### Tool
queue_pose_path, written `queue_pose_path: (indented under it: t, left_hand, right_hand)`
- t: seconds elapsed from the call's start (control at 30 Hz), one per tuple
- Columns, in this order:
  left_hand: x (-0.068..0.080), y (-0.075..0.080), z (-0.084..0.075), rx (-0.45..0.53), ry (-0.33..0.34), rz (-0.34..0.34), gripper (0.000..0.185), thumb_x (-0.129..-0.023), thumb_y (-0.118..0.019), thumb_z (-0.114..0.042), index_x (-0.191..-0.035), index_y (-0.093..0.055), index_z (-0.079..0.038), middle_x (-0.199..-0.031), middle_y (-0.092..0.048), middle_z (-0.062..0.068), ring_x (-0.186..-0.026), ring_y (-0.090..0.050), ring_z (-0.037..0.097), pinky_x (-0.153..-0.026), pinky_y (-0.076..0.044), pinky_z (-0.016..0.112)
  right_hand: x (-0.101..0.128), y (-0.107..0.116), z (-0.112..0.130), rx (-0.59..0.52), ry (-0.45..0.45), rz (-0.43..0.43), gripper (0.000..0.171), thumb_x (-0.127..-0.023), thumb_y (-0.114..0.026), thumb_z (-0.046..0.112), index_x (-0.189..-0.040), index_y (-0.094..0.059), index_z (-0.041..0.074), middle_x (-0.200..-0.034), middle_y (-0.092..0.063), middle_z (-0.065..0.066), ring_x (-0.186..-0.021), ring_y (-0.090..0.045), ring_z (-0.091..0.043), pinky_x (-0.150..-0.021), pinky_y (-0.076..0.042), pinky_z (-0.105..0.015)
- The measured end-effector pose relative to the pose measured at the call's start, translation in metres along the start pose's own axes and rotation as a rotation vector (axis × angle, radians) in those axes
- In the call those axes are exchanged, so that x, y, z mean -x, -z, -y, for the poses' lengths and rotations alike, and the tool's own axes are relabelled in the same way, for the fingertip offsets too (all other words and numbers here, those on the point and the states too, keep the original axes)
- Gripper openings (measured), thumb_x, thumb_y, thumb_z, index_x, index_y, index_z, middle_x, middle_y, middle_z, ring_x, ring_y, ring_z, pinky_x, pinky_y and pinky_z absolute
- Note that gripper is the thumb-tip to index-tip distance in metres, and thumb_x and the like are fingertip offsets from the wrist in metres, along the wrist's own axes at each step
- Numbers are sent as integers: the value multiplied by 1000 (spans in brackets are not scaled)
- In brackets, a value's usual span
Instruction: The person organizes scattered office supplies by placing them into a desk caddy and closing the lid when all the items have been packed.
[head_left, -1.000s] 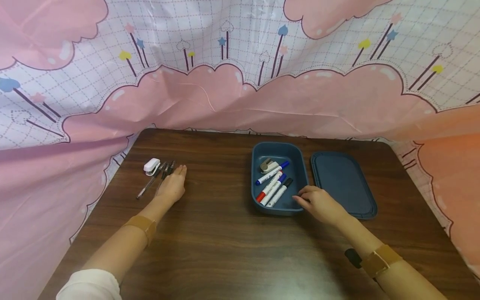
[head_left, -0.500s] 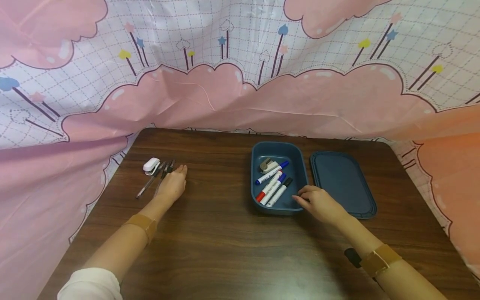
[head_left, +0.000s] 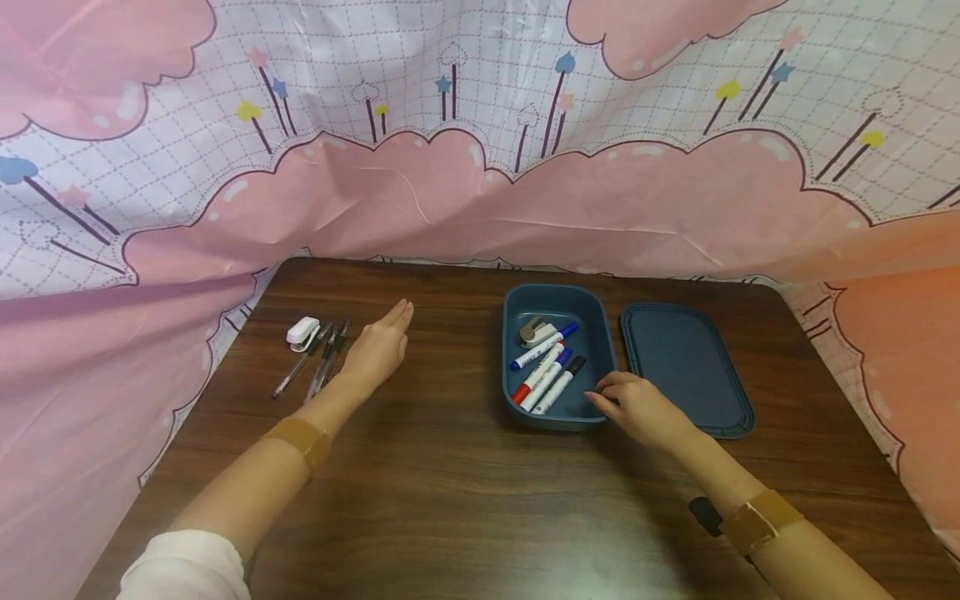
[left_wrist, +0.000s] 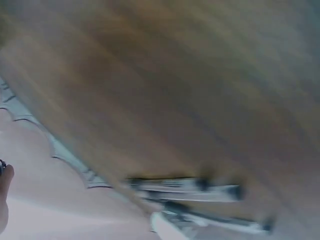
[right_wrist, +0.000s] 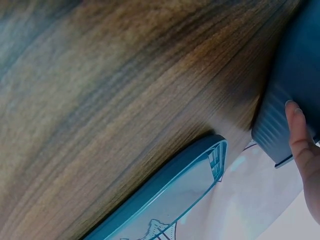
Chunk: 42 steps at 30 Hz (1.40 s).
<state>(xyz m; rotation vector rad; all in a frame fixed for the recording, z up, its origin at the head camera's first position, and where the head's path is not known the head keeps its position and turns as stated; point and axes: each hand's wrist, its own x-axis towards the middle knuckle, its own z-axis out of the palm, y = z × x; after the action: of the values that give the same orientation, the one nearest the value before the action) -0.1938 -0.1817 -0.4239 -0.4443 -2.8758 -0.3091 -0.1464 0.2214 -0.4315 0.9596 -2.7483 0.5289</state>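
2 bare forearms, tan strap on each wrist; white sleeve [head_left: 183, 575] above left strap; small black device beside right strap [head_left: 761, 521].

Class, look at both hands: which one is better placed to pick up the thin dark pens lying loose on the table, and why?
Probably the left hand: it hovers open just right of the thin dark pens, near the small white stapler. The right hand rests on the blue plastic box of markers, far across the table.
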Motion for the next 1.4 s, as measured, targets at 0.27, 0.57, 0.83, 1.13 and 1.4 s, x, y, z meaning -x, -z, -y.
queue_pose_path:
  t: [0.27, 0.57, 0.83, 1.13, 1.4]
  left_hand:
    - [-23, 13, -39, 0, -153, -129, 46, -95, -51, 3, -141, -45, 3, -147, -45, 18, -122, -58, 32, -90, -56, 33]
    - [-43, 20, -79, 42, -222, -163, 50, -91, -55, 5, -140, -48, 0, -148, -47, 13, -129, -54, 25, -97, -53, 36]
    - [-54, 21, -118, 100, -276, -139, 52, -90, -54, 5, -141, -48, -3, -149, -46, 9, -130, -54, 23, -89, -58, 42]
    - [-60, 8, -160, 136, -280, -2, 53, -96, -51, -1, -147, -40, -8, -155, -37, 6, -129, -54, 22, -97, -53, 38]
    - [-68, -15, -180, 85, -249, 27, 59, -95, -54, -2, -150, -36, -12, -157, -35, 3, -133, -50, 15, -99, -52, 27]
  right_hand:
    - [0, 1, 0, 1, -36, 28, 22, -90, -67, 15, -72, -74, 4, -90, -68, -10, -82, -66, -20, -68, -59, -34]
    - [1, 0, -1, -9, -15, 34, 22, -90, -66, 14, -73, -74, 3, -90, -68, -9, -82, -66, -19, -66, -58, -32]
    - [2, 1, -2, -8, -15, 26, 22, -90, -66, 14, -73, -74, 3, -90, -68, -9, -80, -66, -18, -63, -57, -28]
    - [1, -1, -2, -1, 40, -4, 19, -87, -69, 10, -71, -74, 3, -86, -68, -9, -77, -65, -17, -60, -57, -26]
    - [-1, 1, -2, 4, 21, 3, 20, -89, -68, 12, -72, -75, 3, -87, -69, -9, -78, -66, -17, -62, -58, -28]
